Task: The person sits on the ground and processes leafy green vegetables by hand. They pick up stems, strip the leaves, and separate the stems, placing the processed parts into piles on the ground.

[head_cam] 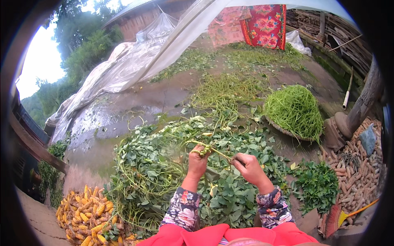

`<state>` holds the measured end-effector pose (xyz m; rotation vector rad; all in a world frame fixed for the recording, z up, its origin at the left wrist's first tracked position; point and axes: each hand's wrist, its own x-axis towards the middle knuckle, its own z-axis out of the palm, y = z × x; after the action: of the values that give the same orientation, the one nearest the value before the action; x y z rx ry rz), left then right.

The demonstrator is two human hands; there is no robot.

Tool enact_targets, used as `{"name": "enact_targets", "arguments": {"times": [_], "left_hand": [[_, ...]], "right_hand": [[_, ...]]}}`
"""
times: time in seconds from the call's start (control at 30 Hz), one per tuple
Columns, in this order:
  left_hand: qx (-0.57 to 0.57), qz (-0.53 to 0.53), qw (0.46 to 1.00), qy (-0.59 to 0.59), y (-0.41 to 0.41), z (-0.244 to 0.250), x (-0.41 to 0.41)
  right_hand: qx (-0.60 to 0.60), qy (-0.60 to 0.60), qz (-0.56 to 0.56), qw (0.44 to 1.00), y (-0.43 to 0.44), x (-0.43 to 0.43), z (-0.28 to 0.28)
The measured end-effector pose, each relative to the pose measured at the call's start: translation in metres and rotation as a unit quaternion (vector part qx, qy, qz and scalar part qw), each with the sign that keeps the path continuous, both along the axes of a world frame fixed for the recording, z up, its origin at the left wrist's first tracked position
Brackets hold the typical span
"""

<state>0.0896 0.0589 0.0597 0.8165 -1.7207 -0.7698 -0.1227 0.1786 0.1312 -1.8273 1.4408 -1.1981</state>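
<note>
My left hand (198,161) grips a leafy vine stem (220,152) together with a small bunch of short green stalks (203,150). The fingertips of my right hand (247,167) pinch the same stem at its right end, so it stretches slantwise between both hands. Below and around them spreads a large heap of green leafy vines (147,178), some with long pale stems. To the right of my hands, a round woven basket (284,130) bears a high mound of thin green stalks (294,109).
Corn cobs (89,215) lie piled at lower left. A bunch of dark leaves (320,184), bare cobs (360,172) and a broom (334,220) are at right, near a wooden post (364,98). Plastic sheeting (114,70) hangs at left. A red floral cloth (266,26) hangs behind.
</note>
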Motion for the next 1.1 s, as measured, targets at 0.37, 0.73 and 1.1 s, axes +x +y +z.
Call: {"name": "enact_targets", "arguments": {"times": [0.37, 0.73, 1.1], "left_hand": [[0.021, 0.084, 0.992, -0.092, -0.005, 0.013, 0.003], [0.312, -0.191, 0.920, 0.143, 0.028, 0.009, -0.050], [-0.029, 0.010, 0.971, -0.238, 0.012, -0.006, -0.027]], "right_hand": [[0.078, -0.305, -0.122, 0.941, 0.012, -0.049, 0.004], [0.125, -0.368, -0.042, 0.921, -0.008, -0.014, -0.023], [0.141, -0.307, -0.030, 0.941, -0.006, -0.012, -0.028]]}}
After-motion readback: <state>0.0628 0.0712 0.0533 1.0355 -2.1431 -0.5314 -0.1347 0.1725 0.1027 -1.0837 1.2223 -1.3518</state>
